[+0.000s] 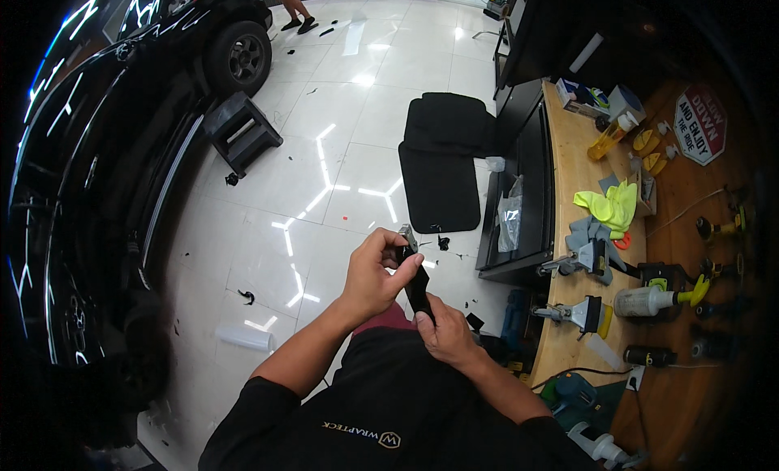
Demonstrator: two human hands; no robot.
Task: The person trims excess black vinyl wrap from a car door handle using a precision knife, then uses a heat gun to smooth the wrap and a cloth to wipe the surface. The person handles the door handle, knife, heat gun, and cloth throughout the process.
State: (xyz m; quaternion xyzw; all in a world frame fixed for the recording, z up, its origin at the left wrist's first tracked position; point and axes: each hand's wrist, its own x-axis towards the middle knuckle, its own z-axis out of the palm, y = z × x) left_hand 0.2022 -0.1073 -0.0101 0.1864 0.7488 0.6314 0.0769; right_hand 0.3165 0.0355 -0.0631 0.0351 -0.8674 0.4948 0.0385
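My left hand (pixel 377 268) pinches the upper end of a long, narrow black piece (pixel 416 288) with a silvery metallic tip (pixel 407 236). Its exact kind I cannot make out. Lower down, my right hand (pixel 445 331) has its fingers closed around the other end, thumb along the side. The piece is held up in front of my body, tilted, above the tiled floor. My fingers hide parts of it.
A black car (pixel 97 171) stands on the left, with a black step stool (pixel 242 133) beside it. Black mats (pixel 442 187) and dark scraps lie on the floor. The wooden workbench (pixel 568 159) at right carries spray bottles (pixel 645 301), cloths (pixel 608 207) and scraper-like tools (pixel 580 315). A person (pixel 296 8) is far off.
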